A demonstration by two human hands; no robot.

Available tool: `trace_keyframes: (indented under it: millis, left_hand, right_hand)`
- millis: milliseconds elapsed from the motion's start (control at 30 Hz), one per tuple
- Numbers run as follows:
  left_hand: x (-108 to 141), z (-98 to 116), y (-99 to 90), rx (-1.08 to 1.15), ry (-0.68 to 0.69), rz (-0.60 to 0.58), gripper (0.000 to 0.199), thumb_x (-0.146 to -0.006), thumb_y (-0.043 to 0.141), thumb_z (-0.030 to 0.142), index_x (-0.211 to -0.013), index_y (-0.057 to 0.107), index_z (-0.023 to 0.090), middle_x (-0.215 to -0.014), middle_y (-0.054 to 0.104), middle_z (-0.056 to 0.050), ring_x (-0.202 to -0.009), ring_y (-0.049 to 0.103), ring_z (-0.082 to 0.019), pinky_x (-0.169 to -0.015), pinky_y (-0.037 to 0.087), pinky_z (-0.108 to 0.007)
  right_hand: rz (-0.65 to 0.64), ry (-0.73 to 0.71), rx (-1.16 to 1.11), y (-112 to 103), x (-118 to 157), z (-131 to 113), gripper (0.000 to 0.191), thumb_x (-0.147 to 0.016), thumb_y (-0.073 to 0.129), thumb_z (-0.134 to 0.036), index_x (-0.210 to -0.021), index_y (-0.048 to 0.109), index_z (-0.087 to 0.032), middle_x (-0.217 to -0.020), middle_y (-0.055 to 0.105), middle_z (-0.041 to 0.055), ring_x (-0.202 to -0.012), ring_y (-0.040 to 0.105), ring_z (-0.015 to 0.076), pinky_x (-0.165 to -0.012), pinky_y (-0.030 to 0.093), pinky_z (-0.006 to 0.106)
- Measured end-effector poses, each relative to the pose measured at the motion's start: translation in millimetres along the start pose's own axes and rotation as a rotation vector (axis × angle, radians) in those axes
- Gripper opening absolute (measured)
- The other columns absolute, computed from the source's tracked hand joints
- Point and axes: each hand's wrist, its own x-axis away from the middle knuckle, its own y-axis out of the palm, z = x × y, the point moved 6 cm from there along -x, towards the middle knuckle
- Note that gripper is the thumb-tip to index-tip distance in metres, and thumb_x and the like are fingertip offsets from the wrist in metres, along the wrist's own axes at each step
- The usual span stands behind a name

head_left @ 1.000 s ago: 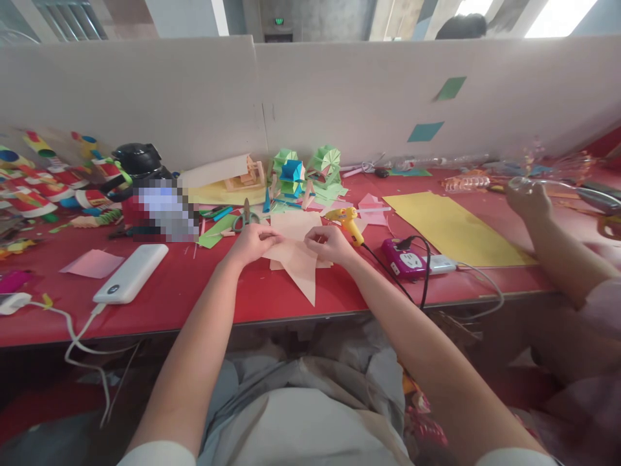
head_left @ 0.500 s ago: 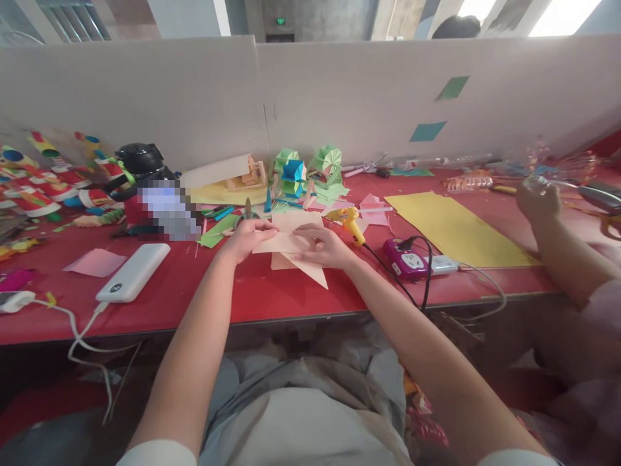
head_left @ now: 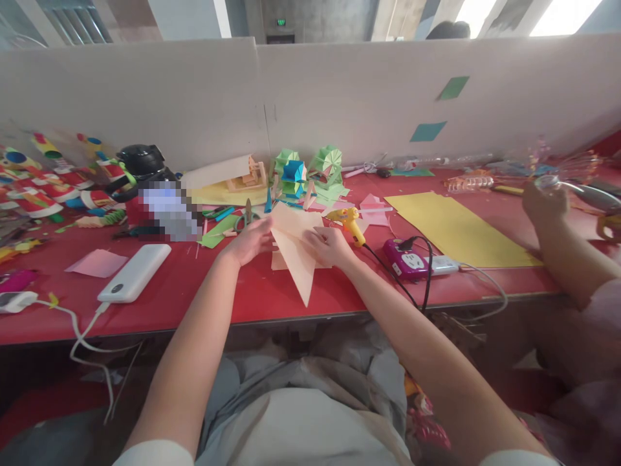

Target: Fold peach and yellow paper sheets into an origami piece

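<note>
A folded sheet of cream paper [head_left: 297,259] is held up over the red table, one sharp corner pointing down toward the front edge. My right hand [head_left: 330,247] pinches its right side between thumb and fingers. At its upper left edge is my left hand [head_left: 252,241], fingers apart and slightly curled beside the paper; whether the fingertips touch it is hard to tell. More cream paper [head_left: 280,261] lies flat underneath. Scissors [head_left: 247,217] lie just beyond my left hand, and a yellow glue gun [head_left: 348,222] lies just right of my right hand.
Green and blue folded-paper pieces [head_left: 294,178] stand behind the hands. To the right are a purple power socket [head_left: 406,259] with cables and a yellow sheet [head_left: 458,230]. A white power bank [head_left: 134,273] lies left. Another person's hand [head_left: 546,202] works at far right.
The cream paper has turned so its sharp corner points down toward me. My left hand's fingers have spread from their pinch, while my right hand keeps its hold.
</note>
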Motion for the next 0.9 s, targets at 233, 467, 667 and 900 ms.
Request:
trace_keyframes:
  millis: [233,467,667,900]
  left_hand:
    - [-8.8,-6.3,-16.3,-0.239,0.076,0.230,0.055,-0.061,0.084,0.029,-0.107,0.059,0.014,-0.089,0.071,-0.007,-0.085,0.069,-0.021,-0.084,0.053,-0.037]
    - [-7.1,-6.3,3.9,-0.647,0.190,0.061,0.040,-0.080,0.065,0.029,-0.117,0.061,0.013,-0.095,0.070,-0.009,-0.096,0.066,-0.022,-0.087,0.051,-0.036]
    - [-1.3,-6.0,20.7,-1.080,0.279,0.016,0.045,-0.081,0.061,0.029,-0.125,0.064,0.018,-0.114,0.063,-0.010,-0.091,0.062,-0.021,-0.086,0.050,-0.035]
    - [0.2,-7.0,33.8,-1.487,0.351,-0.020,0.046,-0.083,0.051,0.024,-0.125,0.067,0.030,-0.116,0.056,-0.008,-0.107,0.056,-0.026,-0.094,0.045,-0.037]
  right_hand:
    - [-0.169,0.141,-0.264,6.6,-0.2,2.0,0.028,-0.081,0.060,-0.038,-0.067,0.044,-0.020,-0.061,0.043,-0.0039,-0.058,0.044,0.0115,-0.055,0.035,0.026]
    - [-0.082,0.252,-0.416,9.5,-0.3,18.9,0.047,-0.077,0.066,-0.040,-0.116,0.052,-0.018,-0.082,0.062,0.0018,-0.075,0.061,0.0169,-0.066,0.049,0.029]
    - [0.021,0.169,-0.022,5.3,-3.6,28.1,0.045,-0.078,0.059,-0.027,-0.123,0.057,-0.017,-0.074,0.057,-0.0010,-0.060,0.050,0.0128,-0.064,0.045,0.028]
    - [0.007,0.108,0.172,4.4,-6.0,28.6,0.016,-0.081,0.060,-0.026,-0.088,0.072,-0.018,-0.090,0.068,0.0064,-0.071,0.055,0.0161,-0.069,0.045,0.029]
